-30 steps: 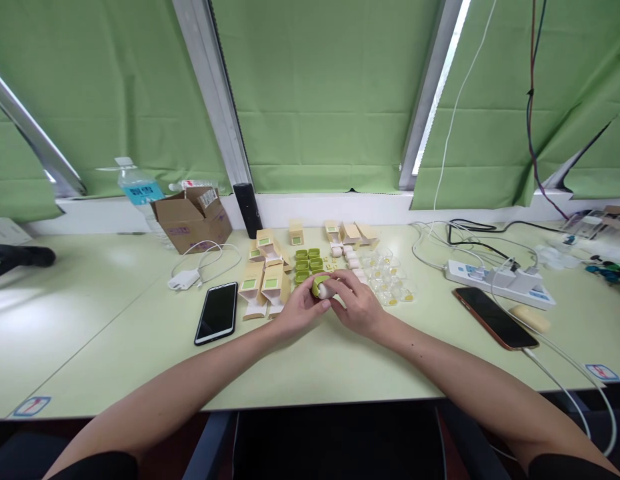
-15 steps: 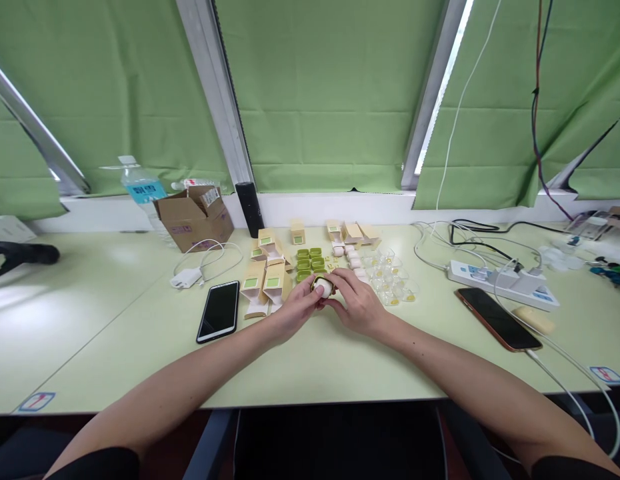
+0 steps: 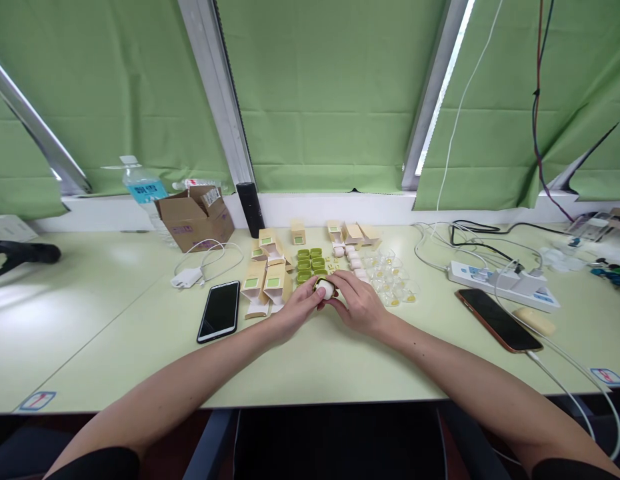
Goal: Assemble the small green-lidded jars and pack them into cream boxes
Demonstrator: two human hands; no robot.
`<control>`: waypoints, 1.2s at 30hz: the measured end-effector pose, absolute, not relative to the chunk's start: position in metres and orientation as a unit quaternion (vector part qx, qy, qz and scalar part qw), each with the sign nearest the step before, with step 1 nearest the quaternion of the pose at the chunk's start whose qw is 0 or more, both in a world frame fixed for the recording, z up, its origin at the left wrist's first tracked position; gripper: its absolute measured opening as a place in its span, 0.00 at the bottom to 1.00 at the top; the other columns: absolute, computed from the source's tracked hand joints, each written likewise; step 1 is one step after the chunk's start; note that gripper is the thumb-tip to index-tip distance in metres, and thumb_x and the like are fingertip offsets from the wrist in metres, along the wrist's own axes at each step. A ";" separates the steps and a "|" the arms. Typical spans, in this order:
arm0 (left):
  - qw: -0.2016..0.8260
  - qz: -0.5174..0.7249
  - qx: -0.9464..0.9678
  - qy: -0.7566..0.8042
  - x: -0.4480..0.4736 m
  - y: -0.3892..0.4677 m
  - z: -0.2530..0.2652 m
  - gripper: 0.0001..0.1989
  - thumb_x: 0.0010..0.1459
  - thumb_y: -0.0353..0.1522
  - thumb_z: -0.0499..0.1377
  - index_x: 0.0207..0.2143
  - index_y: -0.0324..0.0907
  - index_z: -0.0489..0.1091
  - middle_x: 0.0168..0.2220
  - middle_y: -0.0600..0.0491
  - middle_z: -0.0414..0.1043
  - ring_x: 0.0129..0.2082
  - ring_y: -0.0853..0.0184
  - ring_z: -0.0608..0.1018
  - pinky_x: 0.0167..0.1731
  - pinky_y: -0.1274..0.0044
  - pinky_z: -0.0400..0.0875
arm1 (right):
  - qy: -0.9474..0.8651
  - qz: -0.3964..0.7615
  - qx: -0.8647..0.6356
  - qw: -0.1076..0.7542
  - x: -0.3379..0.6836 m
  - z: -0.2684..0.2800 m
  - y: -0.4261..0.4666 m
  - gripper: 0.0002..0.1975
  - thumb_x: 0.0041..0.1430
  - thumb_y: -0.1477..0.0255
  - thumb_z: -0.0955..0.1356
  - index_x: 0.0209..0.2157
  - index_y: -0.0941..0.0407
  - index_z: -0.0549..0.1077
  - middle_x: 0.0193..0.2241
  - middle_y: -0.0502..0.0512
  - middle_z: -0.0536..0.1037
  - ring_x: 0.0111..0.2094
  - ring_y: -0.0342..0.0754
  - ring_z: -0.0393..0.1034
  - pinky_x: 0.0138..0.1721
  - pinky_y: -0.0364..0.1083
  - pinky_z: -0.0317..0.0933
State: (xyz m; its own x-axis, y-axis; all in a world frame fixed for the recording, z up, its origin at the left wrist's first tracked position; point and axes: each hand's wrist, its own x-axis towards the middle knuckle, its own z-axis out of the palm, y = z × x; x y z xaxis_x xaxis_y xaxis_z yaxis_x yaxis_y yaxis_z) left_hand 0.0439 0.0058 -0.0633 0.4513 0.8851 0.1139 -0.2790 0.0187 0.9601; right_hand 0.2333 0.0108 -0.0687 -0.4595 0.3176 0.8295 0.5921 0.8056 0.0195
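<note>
Just above the table, my left hand [image 3: 299,308] is closed around a small green cup [image 3: 317,281] with a white rounded piece [image 3: 325,289] set in it. The fingertips of my right hand [image 3: 359,303] close on the cup's right edge, partly covering it. Right behind my hands stand several like green cups [image 3: 303,265] in rows. Tiny yellow-green pieces [image 3: 331,261] lie beside them. To the right is a column of pale pink-white rounded pieces [image 3: 357,264], then several clear plastic covers [image 3: 390,273]. Small cream cartons [image 3: 275,281] with open flaps stand left of the cups.
A black phone [image 3: 219,311] and a white charger [image 3: 188,277] lie to the left. Behind them stand a cardboard box [image 3: 196,220], a water bottle [image 3: 144,190] and a black cylinder [image 3: 250,209]. On the right are another phone [image 3: 499,320], a power strip [image 3: 503,285] and loose cables.
Both hands stay closed around the green cup in almost the same place. Only a very slight shift of the fingers and of the whole view shows.
</note>
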 end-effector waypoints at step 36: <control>0.632 0.543 0.494 0.248 0.022 0.033 -0.043 0.28 0.49 0.33 0.75 0.53 0.42 0.76 0.48 0.47 0.79 0.46 0.62 0.81 0.49 0.72 0.75 | -0.880 -0.068 -0.439 0.168 0.331 0.014 0.016 0.08 0.51 0.80 0.77 0.29 0.52 0.80 0.31 0.56 0.79 0.39 0.56 0.71 0.34 0.49 0.64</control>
